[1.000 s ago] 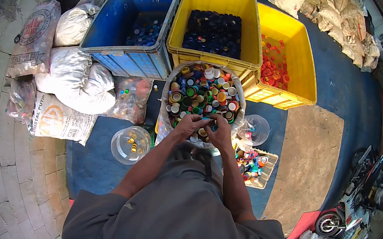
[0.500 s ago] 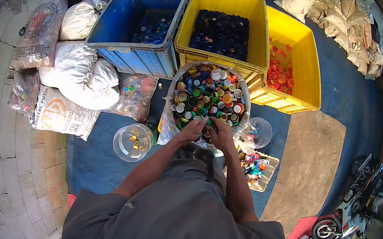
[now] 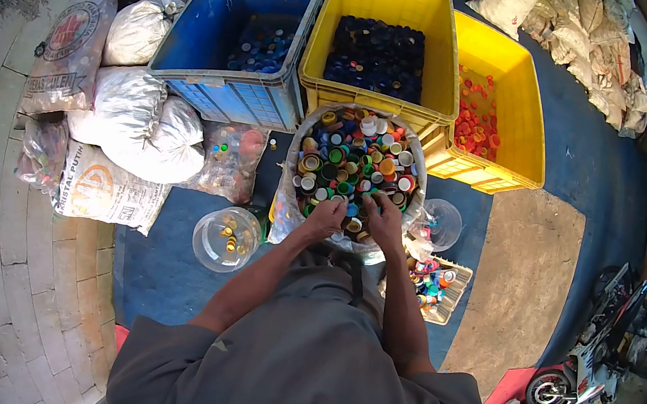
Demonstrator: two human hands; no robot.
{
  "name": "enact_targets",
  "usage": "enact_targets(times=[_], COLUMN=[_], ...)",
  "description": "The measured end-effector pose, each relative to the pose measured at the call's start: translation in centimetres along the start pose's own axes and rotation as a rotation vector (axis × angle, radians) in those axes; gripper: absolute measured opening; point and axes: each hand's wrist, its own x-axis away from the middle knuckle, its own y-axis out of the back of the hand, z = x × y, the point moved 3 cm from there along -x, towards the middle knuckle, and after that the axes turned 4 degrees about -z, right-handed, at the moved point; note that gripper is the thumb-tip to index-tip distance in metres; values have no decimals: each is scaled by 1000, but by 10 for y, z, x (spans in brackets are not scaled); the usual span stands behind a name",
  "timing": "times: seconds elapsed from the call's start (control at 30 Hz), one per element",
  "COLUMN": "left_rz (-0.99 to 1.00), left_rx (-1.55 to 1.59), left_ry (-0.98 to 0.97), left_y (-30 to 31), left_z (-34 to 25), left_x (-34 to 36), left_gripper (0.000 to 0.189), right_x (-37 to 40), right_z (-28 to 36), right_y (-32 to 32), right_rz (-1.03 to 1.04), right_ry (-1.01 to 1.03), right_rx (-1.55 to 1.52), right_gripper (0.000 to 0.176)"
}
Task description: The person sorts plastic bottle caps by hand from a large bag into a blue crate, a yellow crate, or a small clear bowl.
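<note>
A round tub (image 3: 422,160) lined with whitish plastic is filled with mixed bottle caps (image 3: 355,157) in green, white, orange, blue and brown. Both of my hands are over its near side, low among the caps. My left hand (image 3: 324,219) has its fingers bent and pressed together; what they hold is hidden. Across a small gap, my right hand (image 3: 384,220) curls its fingers against the caps, and its contents are too small to make out. A light-blue cap (image 3: 352,208) lies between the two hands.
Beyond the tub stand a blue crate (image 3: 222,97) with blue caps, a yellow crate (image 3: 371,97) with dark caps and another yellow crate (image 3: 501,176) with red caps. A clear bowl (image 3: 204,255) and a cap-filled basket (image 3: 450,298) flank me. Sacks (image 3: 125,112) lie left.
My hands have moved apart, the right one shifting slightly right and up. Caps between them are newly exposed. The whole view has shifted very slightly.
</note>
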Motion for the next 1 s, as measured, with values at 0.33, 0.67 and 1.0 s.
enact_targets(times=[0.33,0.67,1.0], left_rz=[200,-244,-300], left_rx=[1054,179,-291], left_ry=[492,201,-64], left_y=[36,41,31], left_z=[-7,18,14], left_x=[25,2,-4], left_gripper=[40,18,30], right_x=[-31,-25,-41], right_z=[-34,-33,-19], right_y=[6,-46,-58], right_rz=[-346,-59,63], right_ry=[-12,206,225], right_rx=[5,565,635], right_gripper=[34,32,36])
